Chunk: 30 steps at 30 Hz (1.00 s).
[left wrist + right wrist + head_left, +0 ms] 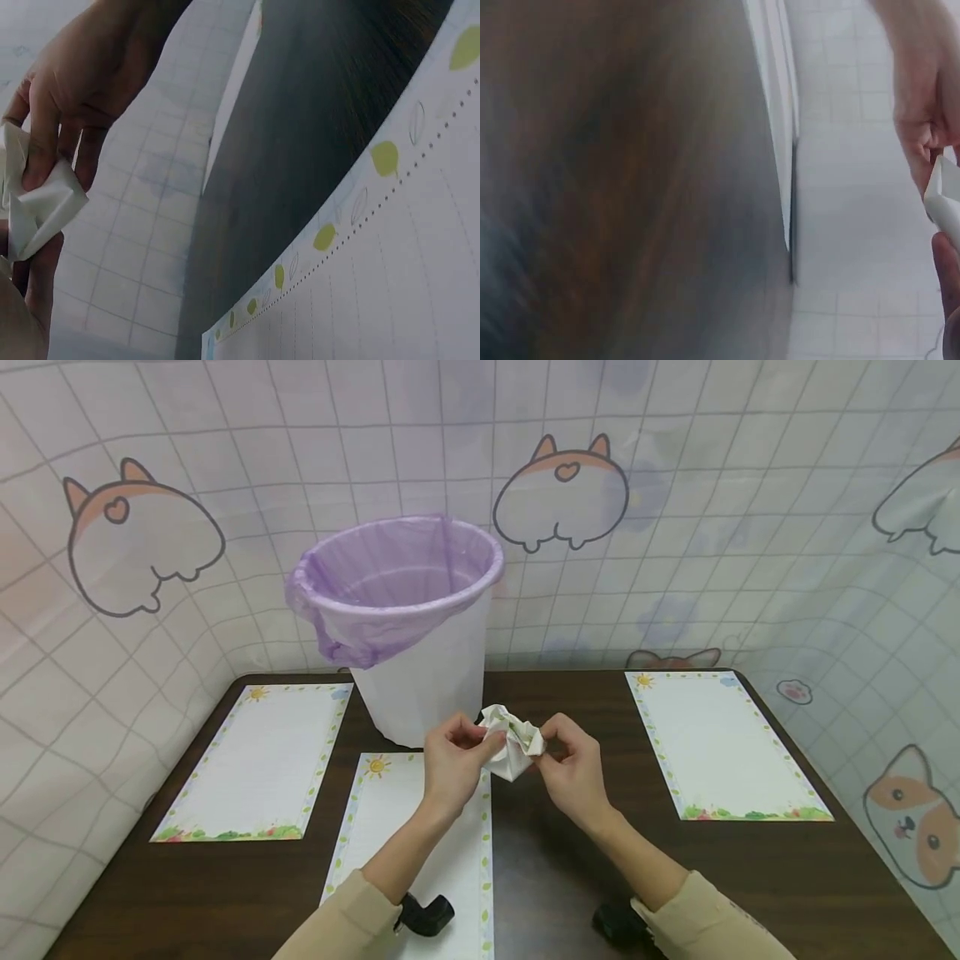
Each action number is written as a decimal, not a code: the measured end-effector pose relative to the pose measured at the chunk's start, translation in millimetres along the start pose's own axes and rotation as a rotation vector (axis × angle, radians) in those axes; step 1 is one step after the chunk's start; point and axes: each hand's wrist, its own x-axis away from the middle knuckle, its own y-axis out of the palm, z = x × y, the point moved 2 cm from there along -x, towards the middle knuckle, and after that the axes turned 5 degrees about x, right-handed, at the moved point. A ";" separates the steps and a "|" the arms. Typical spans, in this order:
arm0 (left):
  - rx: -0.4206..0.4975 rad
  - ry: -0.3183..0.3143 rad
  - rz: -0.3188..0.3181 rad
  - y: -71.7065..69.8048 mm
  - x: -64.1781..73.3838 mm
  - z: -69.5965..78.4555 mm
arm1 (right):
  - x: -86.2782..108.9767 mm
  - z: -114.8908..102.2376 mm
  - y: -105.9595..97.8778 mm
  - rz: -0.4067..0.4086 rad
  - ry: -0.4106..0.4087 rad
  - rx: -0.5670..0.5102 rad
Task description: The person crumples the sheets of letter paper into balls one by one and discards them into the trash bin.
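A crumpled sheet of white paper (512, 745) with bits of green print is held up between both hands, in front of the bin. My left hand (453, 768) pinches its left side between thumb and fingers. On the other side, my right hand (573, 768) pinches the right edge. In the left wrist view the folded paper (46, 202) shows sharp creases, with the right hand (90, 82) above it. The right wrist view catches only part of the paper (943, 199) at its right edge, fingers on it from both sides.
A white bin (427, 685) lined with a purple bag (337, 635) stands at the table's back. Flat printed sheets lie at the left (251, 768), under the left forearm (397, 827) and at the right (731, 747). Behind the dark table (555, 868) hangs a patterned curtain (555, 602).
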 end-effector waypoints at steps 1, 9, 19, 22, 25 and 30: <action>0.021 -0.009 0.008 0.3 -1.0 -1.2 | -2.3 -4.9 0.3 -0.011 -0.024 0.027; 0.055 0.008 0.043 -7.2 -9.7 -8.3 | 0.0 10.6 -7.0 -0.364 0.112 -0.275; 0.004 0.144 -0.005 -6.9 -8.9 -12.0 | 6.4 30.6 -5.3 -0.429 0.416 -0.598; 0.004 0.167 -0.008 -6.0 -8.1 -12.1 | 6.0 32.2 -5.7 -0.438 0.457 -0.624; 0.006 0.180 -0.005 -4.9 -7.6 -11.1 | 4.9 31.9 -6.0 -0.456 0.498 -0.660; -0.014 0.186 0.025 -3.2 -7.4 -10.5 | 2.3 29.3 -4.3 -0.457 0.542 -0.653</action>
